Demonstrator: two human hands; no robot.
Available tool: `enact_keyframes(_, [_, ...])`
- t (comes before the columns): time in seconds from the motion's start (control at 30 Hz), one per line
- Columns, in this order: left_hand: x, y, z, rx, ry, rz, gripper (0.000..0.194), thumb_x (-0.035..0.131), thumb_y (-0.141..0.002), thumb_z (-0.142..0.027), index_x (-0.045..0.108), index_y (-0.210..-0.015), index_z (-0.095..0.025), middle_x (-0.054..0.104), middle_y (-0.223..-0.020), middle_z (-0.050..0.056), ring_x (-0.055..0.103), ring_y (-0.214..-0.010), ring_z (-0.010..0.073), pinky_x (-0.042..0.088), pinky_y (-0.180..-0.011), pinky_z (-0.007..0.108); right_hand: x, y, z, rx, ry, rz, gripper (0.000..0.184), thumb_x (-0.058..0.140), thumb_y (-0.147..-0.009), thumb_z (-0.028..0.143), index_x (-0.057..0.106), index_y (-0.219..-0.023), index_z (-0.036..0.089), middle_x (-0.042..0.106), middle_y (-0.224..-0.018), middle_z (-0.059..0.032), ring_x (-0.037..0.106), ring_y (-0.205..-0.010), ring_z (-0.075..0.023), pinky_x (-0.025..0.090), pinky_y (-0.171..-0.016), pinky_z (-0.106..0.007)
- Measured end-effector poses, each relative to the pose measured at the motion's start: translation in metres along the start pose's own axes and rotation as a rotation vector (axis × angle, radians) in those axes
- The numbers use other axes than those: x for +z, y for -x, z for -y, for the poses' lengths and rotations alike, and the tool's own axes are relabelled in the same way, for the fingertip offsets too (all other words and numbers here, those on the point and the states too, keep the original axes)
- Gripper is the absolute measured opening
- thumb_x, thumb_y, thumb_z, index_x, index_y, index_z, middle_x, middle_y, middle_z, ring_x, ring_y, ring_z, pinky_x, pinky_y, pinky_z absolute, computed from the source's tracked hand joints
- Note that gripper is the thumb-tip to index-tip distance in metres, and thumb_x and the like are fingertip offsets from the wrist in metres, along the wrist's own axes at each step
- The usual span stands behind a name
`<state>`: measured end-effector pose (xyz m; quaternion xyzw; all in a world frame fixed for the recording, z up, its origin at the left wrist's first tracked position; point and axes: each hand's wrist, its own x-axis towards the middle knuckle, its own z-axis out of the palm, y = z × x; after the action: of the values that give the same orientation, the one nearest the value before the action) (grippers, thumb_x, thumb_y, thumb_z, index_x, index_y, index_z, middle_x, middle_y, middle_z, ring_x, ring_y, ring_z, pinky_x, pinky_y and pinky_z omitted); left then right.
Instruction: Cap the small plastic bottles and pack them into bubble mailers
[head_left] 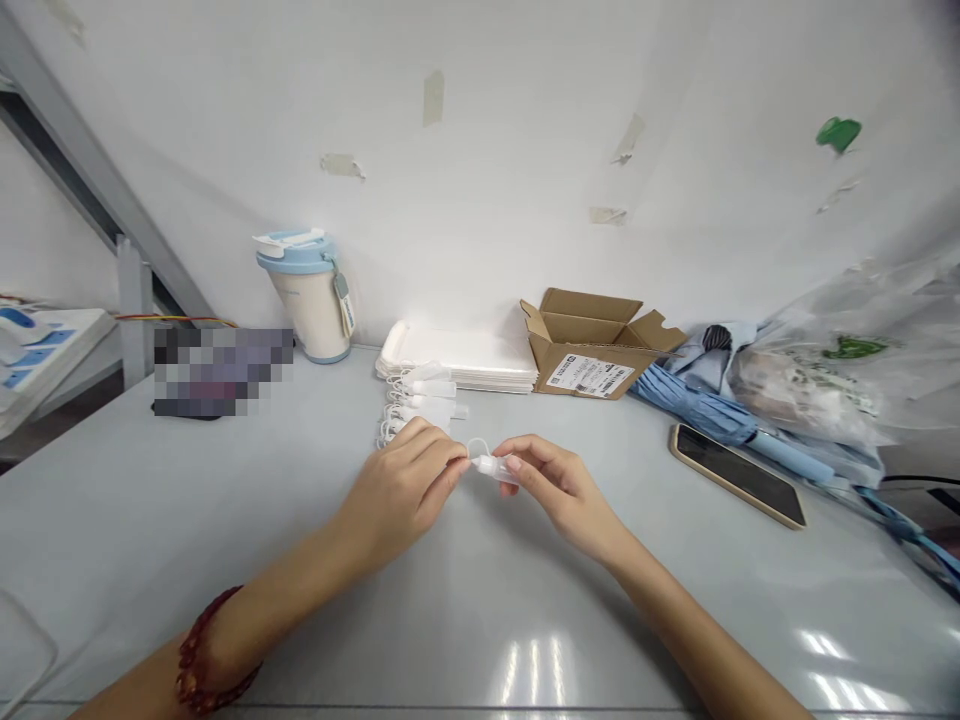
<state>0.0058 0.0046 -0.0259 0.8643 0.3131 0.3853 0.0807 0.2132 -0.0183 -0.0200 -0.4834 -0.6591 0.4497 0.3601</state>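
Note:
A small white translucent dropper bottle with a pointed nozzle lies almost level between my two hands, above the table. My right hand is closed round its body, thumb on top. At the nozzle end, my left hand pinches with thumb and forefinger; a thin white strap arches from the bottle's neck toward those fingertips. Whatever cap is between them is hidden. Just behind my left hand, several similar white bottles with looped straps lie in a row, partly covered by it.
Behind are a stack of white trays and an opened cardboard box. A lidded cup and a blurred-out item stand left. To the right lie a phone, a blue folded umbrella and a clear plastic bag.

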Motion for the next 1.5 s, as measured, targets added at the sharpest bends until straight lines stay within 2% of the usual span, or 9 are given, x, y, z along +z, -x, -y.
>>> enact_keyframes(0.2, [0.001,0.000,0.001,0.011,-0.023,-0.020,0.011,0.049,-0.090,-0.010,0.059,-0.085,-0.014,0.059,-0.073,0.003,0.046,-0.073,0.0159,0.041,-0.066,0.029,0.001,0.000,-0.001,-0.069,0.030,-0.036,0.019,0.054,-0.089,0.038,0.062,-0.098,0.024,0.065,-0.086,0.0003,0.059,-0.084,-0.0145,0.042,-0.076,-0.028])
enact_keyframes(0.83, [0.000,0.001,0.003,-0.039,-0.009,0.001,0.017,0.044,-0.092,-0.015,0.058,-0.084,-0.018,0.060,-0.072,0.003,0.048,-0.073,0.0167,0.043,-0.068,0.030,0.003,-0.001,0.001,-0.109,0.201,-0.043,0.025,0.048,-0.090,0.039,0.063,-0.096,0.020,0.065,-0.083,-0.0029,0.057,-0.079,-0.0165,0.044,-0.067,-0.027])
enact_keyframes(0.97, [-0.009,-0.005,0.004,-0.154,0.066,-0.005,0.017,0.046,-0.090,-0.018,0.059,-0.079,-0.018,0.061,-0.071,0.002,0.050,-0.072,0.0164,0.043,-0.063,0.028,0.001,-0.002,-0.007,-0.136,0.261,-0.060,0.027,0.045,-0.092,0.039,0.062,-0.101,0.020,0.065,-0.089,-0.0043,0.058,-0.081,-0.0166,0.045,-0.070,-0.028])
enact_keyframes(1.07, [-0.017,-0.010,0.007,-0.362,0.111,-0.063,0.018,0.049,-0.088,-0.026,0.061,-0.077,-0.019,0.063,-0.074,0.001,0.051,-0.066,0.0149,0.041,-0.058,0.026,-0.007,-0.019,-0.020,-0.239,0.408,-0.177,0.025,0.043,-0.093,0.035,0.058,-0.105,0.019,0.065,-0.098,-0.0070,0.059,-0.086,-0.0180,0.045,-0.077,-0.031])
enact_keyframes(1.13, [-0.021,-0.012,0.012,-0.482,0.128,-0.117,0.019,0.051,-0.086,-0.030,0.063,-0.077,-0.019,0.063,-0.075,0.001,0.050,-0.063,0.0140,0.041,-0.058,0.026,-0.016,-0.044,-0.025,-0.375,0.594,-0.274,0.020,0.047,-0.091,0.029,0.058,-0.102,0.016,0.065,-0.097,-0.0100,0.059,-0.090,-0.0204,0.045,-0.079,-0.032])
enact_keyframes(1.2, [-0.024,-0.013,0.019,-0.570,0.149,-0.158,0.020,0.052,-0.085,-0.033,0.064,-0.078,-0.019,0.063,-0.076,0.001,0.051,-0.064,0.0143,0.040,-0.060,0.026,-0.026,-0.075,-0.025,-0.403,0.841,-0.279,0.018,0.047,-0.090,0.019,0.060,-0.100,0.014,0.064,-0.100,-0.0129,0.058,-0.095,-0.0224,0.044,-0.081,-0.033])
enact_keyframes(1.27, [-0.027,-0.015,0.027,-0.647,0.189,-0.181,0.021,0.053,-0.083,-0.034,0.065,-0.079,-0.018,0.063,-0.077,0.001,0.053,-0.067,0.0155,0.041,-0.062,0.026,-0.035,-0.105,-0.022,-0.339,1.098,-0.216,0.020,0.045,-0.090,0.015,0.061,-0.104,0.015,0.063,-0.106,-0.0128,0.056,-0.098,-0.0227,0.043,-0.081,-0.032])
enact_keyframes(1.37, [-0.032,-0.018,0.042,-0.734,0.268,-0.217,0.022,0.054,-0.080,-0.036,0.064,-0.073,-0.017,0.064,-0.074,0.001,0.056,-0.073,0.0179,0.041,-0.065,0.026,-0.042,-0.135,-0.015,-0.317,1.169,-0.167,0.017,0.051,-0.088,0.014,0.064,-0.100,0.015,0.064,-0.102,-0.0120,0.056,-0.096,-0.0238,0.041,-0.080,-0.032])
enact_keyframes(1.5, [-0.036,-0.020,0.060,-0.800,0.392,-0.168,0.024,0.059,-0.074,-0.038,0.064,-0.065,-0.016,0.063,-0.069,0.001,0.055,-0.071,0.0176,0.041,-0.066,0.026,-0.043,-0.145,-0.014,-0.302,1.248,-0.121,0.015,0.052,-0.088,0.014,0.066,-0.093,0.012,0.065,-0.096,-0.0142,0.057,-0.094,-0.0259,0.038,-0.077,-0.034])
